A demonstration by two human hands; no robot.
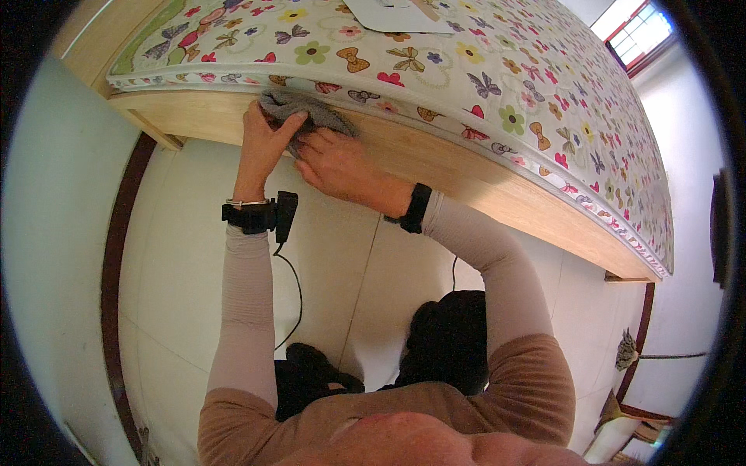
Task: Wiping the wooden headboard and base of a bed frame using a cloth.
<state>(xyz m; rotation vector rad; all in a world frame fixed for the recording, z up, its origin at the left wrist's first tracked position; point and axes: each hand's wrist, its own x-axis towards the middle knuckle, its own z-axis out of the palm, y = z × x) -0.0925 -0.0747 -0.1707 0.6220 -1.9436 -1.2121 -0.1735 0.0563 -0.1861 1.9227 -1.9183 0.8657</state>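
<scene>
A crumpled grey cloth lies against the upper edge of the pale wooden bed side rail, just below the mattress with its flower and bow print. My left hand grips the cloth's left end, thumb on top. With fingers bent over its lower right part, my right hand presses the same cloth to the rail. Both wrists wear black straps, and a device with a cable sits on the left one. Part of the cloth is hidden by my fingers.
Pale floor tiles lie under the bed rail and around my legs. A white sheet-like item rests on the mattress. At the left stands a wall with a dark red skirting. A grey mop head is by the right wall.
</scene>
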